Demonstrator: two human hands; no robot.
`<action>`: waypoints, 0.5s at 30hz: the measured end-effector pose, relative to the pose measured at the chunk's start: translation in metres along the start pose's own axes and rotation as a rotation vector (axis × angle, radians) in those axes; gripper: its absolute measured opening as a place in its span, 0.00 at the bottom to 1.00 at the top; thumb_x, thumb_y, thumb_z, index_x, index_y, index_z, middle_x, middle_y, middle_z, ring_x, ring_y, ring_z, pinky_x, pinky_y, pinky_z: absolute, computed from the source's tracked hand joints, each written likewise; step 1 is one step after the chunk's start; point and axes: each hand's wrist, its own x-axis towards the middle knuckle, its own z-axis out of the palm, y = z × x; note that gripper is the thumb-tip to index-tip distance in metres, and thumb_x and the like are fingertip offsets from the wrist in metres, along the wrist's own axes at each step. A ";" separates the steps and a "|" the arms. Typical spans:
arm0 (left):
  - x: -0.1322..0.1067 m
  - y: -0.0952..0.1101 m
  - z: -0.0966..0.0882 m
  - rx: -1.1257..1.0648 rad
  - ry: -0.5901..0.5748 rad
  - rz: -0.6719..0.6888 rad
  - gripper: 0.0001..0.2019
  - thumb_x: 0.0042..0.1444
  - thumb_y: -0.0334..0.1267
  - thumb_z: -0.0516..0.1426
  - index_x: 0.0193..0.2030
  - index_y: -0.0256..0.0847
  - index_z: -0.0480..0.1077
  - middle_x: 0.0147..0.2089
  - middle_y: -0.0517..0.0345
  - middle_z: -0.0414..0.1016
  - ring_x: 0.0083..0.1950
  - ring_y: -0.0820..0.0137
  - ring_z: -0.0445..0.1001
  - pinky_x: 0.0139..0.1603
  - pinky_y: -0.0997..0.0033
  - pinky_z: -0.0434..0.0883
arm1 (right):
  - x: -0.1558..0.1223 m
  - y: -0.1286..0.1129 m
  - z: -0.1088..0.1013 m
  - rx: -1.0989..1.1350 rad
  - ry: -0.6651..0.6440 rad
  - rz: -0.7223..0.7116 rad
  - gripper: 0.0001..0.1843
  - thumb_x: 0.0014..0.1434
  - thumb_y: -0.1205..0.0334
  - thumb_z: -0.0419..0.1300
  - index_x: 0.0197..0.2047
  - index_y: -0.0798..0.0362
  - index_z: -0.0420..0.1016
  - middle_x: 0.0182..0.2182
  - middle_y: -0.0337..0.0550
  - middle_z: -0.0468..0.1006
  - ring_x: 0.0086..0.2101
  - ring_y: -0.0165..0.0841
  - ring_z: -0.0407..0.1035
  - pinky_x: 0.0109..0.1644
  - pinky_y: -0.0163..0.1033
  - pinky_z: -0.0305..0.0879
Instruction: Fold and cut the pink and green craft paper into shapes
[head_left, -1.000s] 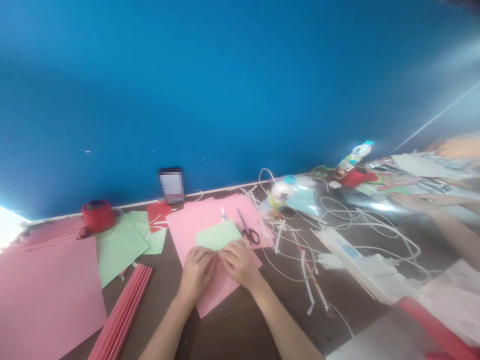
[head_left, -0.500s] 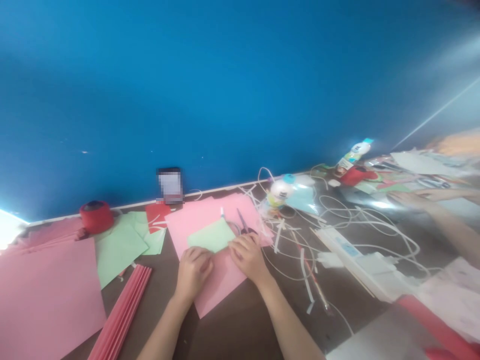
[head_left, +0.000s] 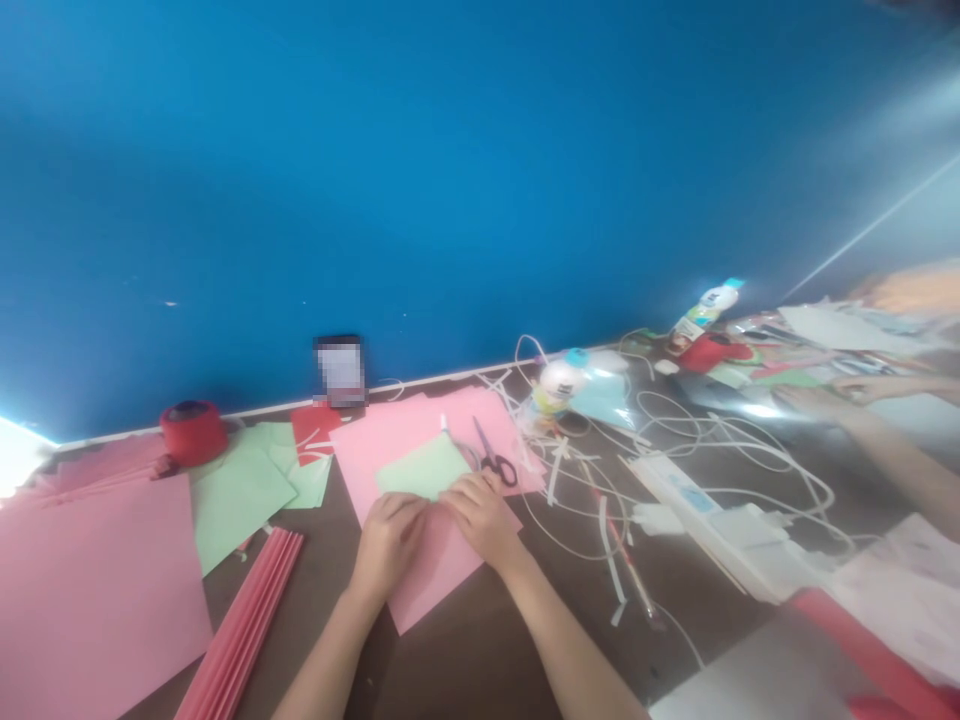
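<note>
My left hand [head_left: 388,540] and my right hand [head_left: 480,515] meet at the near edge of a light green paper sheet [head_left: 424,467], fingers curled and pressed on its edge. The green sheet lies on a large pink sheet [head_left: 435,560] on the dark table. Black-handled scissors [head_left: 493,458] lie just beyond my right hand, on the pink sheet. A small white pen or stick [head_left: 444,422] lies past the green sheet.
Left: a pink sheet [head_left: 90,590], green sheets [head_left: 240,495], a pleated red paper strip [head_left: 244,625], a red tape roll [head_left: 193,431]. Right: glue bottles [head_left: 559,385], white cables and paper strips [head_left: 675,450], a power strip [head_left: 712,515]. Another person's arm [head_left: 885,450] reaches in at far right.
My right hand, which had moved right towards the scissors half a second ago, has come back to meet my left hand at the green sheet's edge. The scissors show fully again.
</note>
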 end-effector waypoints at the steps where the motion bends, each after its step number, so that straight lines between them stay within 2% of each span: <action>1: 0.000 0.000 0.000 0.006 0.003 -0.007 0.12 0.54 0.30 0.50 0.41 0.41 0.73 0.38 0.51 0.74 0.41 0.65 0.70 0.42 0.62 0.69 | 0.000 0.000 0.000 0.006 0.003 0.003 0.13 0.60 0.72 0.48 0.34 0.51 0.72 0.27 0.39 0.72 0.35 0.31 0.64 0.44 0.42 0.51; 11: 0.000 0.001 -0.003 0.044 0.061 -0.101 0.09 0.53 0.33 0.52 0.34 0.42 0.74 0.35 0.53 0.75 0.39 0.65 0.71 0.39 0.65 0.70 | 0.001 0.012 -0.009 0.027 0.024 0.061 0.16 0.60 0.73 0.46 0.31 0.51 0.72 0.28 0.39 0.73 0.33 0.31 0.65 0.41 0.41 0.50; 15: -0.001 -0.002 -0.002 0.045 0.079 -0.181 0.09 0.52 0.35 0.52 0.33 0.42 0.74 0.35 0.54 0.76 0.39 0.64 0.72 0.39 0.65 0.70 | -0.002 0.020 -0.015 0.013 0.042 0.080 0.15 0.60 0.73 0.47 0.34 0.51 0.73 0.30 0.40 0.74 0.35 0.32 0.66 0.41 0.41 0.52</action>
